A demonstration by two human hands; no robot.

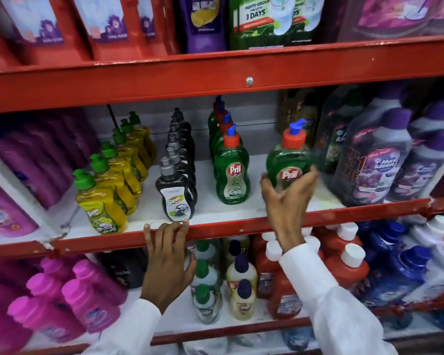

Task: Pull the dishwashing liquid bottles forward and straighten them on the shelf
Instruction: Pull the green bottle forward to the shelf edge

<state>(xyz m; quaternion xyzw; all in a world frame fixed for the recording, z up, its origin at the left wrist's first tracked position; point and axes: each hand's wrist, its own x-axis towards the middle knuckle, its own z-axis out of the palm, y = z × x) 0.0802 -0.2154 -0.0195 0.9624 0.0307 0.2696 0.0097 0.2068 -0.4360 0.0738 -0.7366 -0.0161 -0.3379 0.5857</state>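
On the middle shelf (215, 230) stand three rows of dishwashing liquid running front to back: yellow bottles with green caps (100, 198), dark grey bottles (176, 190) and green Pril bottles with red caps (232, 172). One more green Pril bottle (290, 157) stands apart to the right, slightly tilted, with my right hand (287, 198) wrapped around its lower half. My left hand (168, 257) is spread open, its fingertips on the red front edge of the shelf just below the front grey bottle. Both arms wear white sleeves.
Large purple-capped detergent bottles (377, 165) crowd the right end of the shelf, close to the held bottle. Pink pouches (16, 180) fill the left end. The shelf below holds pink, white, red and blue bottles. Refill pouches stand on the shelf above.
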